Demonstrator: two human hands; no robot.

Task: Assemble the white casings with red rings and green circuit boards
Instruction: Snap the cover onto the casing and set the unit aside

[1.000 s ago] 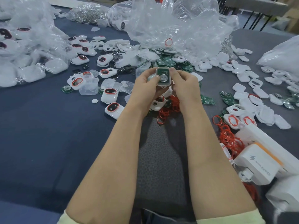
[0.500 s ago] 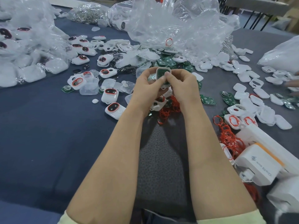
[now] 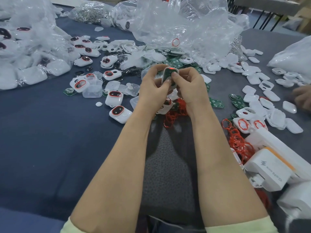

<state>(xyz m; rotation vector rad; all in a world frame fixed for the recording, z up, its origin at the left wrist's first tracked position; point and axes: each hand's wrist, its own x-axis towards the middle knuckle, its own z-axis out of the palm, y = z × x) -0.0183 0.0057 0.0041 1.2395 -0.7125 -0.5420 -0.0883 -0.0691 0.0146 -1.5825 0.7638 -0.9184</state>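
**Entry: casing sub-assembly, in hand**

- **Location:** The white casing (image 3: 174, 84) is held up off the table (image 3: 42, 132), directly over a loose heap of red rings (image 3: 175, 113).
- **Contents:** A green circuit board (image 3: 168, 76) sits in its open face.
- **Left hand (image 3: 151, 84):** The fingers are curled round the casing's left edge.
- **Right hand (image 3: 190, 86):** The fingers are wrapped behind the casing and the thumb is pressed on the board.
- **Red spot at the top edge:** This may be a ring or a lit lamp, but it is too small to tell.

**Hazards, as judged:**
- Uneven thumb pressure could seat the board tilted or flex it.
- A ring caught under the board would likely stop the casing from closing.
- If the grip slips, the piece drops into the ring heap and scattered casings (image 3: 120, 111) below. It would be hard to find again there, or could be mistaken for a finished unit.
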